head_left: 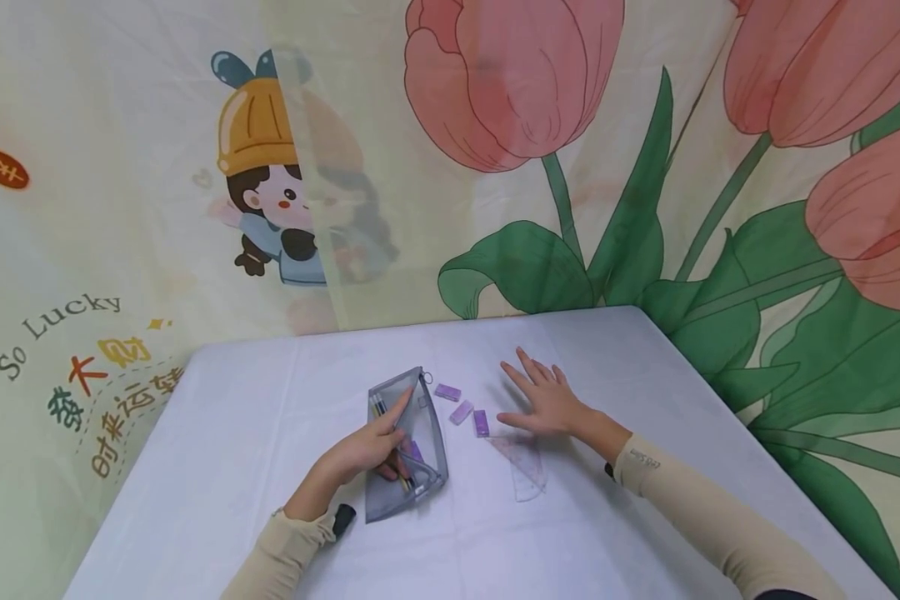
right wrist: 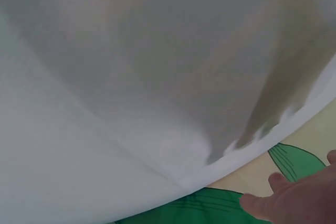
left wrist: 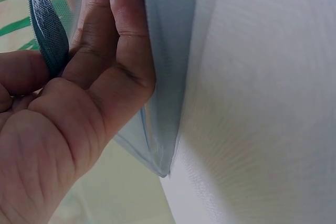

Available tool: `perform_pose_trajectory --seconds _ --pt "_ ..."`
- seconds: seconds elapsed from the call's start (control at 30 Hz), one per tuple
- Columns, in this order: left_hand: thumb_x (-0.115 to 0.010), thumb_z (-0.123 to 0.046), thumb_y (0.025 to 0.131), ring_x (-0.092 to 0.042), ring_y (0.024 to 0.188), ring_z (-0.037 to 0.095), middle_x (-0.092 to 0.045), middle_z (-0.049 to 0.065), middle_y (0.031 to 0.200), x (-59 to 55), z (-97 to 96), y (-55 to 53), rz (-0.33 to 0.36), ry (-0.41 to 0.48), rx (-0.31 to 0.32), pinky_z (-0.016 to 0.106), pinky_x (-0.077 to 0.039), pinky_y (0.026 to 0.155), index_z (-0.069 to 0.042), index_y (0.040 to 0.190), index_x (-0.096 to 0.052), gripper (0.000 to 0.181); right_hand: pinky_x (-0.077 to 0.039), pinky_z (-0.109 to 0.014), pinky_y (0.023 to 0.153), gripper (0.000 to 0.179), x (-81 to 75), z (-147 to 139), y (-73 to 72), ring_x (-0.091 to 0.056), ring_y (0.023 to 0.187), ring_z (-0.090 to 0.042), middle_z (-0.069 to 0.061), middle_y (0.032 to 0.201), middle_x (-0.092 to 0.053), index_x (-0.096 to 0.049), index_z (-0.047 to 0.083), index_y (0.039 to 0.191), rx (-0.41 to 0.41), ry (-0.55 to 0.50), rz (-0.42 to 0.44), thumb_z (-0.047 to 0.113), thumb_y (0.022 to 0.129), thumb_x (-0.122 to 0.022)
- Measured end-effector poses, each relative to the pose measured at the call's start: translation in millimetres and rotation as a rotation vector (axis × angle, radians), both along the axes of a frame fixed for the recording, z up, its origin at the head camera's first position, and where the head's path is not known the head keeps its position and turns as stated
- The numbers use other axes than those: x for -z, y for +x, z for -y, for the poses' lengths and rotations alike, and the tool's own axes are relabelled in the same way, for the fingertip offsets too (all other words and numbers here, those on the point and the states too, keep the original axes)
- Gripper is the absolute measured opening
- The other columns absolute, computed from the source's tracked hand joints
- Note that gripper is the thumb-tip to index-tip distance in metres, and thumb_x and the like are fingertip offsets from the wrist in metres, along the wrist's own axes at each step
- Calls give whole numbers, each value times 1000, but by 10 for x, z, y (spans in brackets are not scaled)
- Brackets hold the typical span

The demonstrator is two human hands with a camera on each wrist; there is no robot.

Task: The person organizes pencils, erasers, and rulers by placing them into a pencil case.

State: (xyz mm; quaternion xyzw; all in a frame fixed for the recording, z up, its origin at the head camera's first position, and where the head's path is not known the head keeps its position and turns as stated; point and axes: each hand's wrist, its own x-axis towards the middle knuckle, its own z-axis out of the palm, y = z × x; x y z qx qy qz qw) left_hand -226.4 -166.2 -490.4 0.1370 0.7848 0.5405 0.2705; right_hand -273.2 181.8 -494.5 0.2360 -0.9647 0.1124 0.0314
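A grey mesh pencil case (head_left: 390, 505) lies unzipped on the table, with several pencils or pens (head_left: 378, 405) and something purple (head_left: 416, 451) inside. My left hand (head_left: 363, 450) reaches into its opening and grips the side; in the left wrist view the zipper edge (left wrist: 50, 35) runs between thumb and fingers. To the right of the case lie three small purple blocks, like erasers: one at the back (head_left: 447, 392), one in the middle (head_left: 461, 412) and one nearer (head_left: 482, 423). Fingers spread, my right hand (head_left: 551, 408) hovers beside them, holding nothing.
Clear plastic rulers (head_left: 525, 468), one triangular, lie near the right forearm. A white cloth covers the table (head_left: 217, 467). Behind it hangs a printed curtain (head_left: 390, 283) with tulips and a cartoon figure. A black wrist piece (head_left: 343, 521) sits under the left cuff.
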Motion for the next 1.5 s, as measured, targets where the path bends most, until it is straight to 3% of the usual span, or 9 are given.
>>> perform_pose_trajectory --seconds 0.17,0.3,0.67,0.83,1.13,1.37,1.5 --pt "-33 -9 106 -71 70 28 -66 17 80 -20 -2 2 7 2 -8 39 -58 63 -39 158 5 71 -19 -70 114 103 -29 66 -6 -28 145 -45 -16 164 -17 -25 20 158 -25 -74 98 71 79 -64" --pt "-34 -9 106 -71 71 28 -65 16 82 -24 -7 8 9 -4 -14 39 -58 63 -40 158 3 71 -26 -66 112 108 -26 112 -7 -37 140 -40 -16 155 -35 -33 17 155 -49 -119 132 72 71 -71" --pt "-34 -9 106 -70 69 25 -63 18 81 -45 -15 -6 21 17 -11 41 -58 62 -40 158 4 72 -39 -50 104 87 -42 292 7 -49 122 -26 -7 129 -59 -53 11 139 -65 -307 355 51 69 -86" --pt "-33 -8 106 -69 69 25 -63 17 81 -47 -16 -5 23 16 -10 41 -58 62 -39 158 4 71 -41 -44 97 76 -3 358 4 -52 108 -19 -1 113 -63 -62 12 127 -91 -268 327 48 67 -89" --pt "-34 -9 106 -70 69 26 -62 16 78 -4 -4 -1 27 21 -6 39 -59 62 -41 158 3 71 -39 -46 94 54 51 444 -19 -53 101 -16 2 110 -67 -71 15 114 -110 -175 225 43 71 -87" --pt "-34 -9 106 -70 69 26 -61 16 79 -6 -7 -3 29 22 -14 41 -58 62 -40 158 3 71 -42 -43 90 51 35 436 -17 -55 98 -15 3 106 -71 -74 15 110 -118 -194 204 43 70 -88" --pt "-34 -9 106 -70 69 25 -61 16 80 -23 -7 1 31 17 -19 41 -58 62 -41 158 3 71 -47 -42 95 50 6 426 -8 -60 103 -19 0 106 -72 -73 10 110 -126 -252 246 38 71 -88"
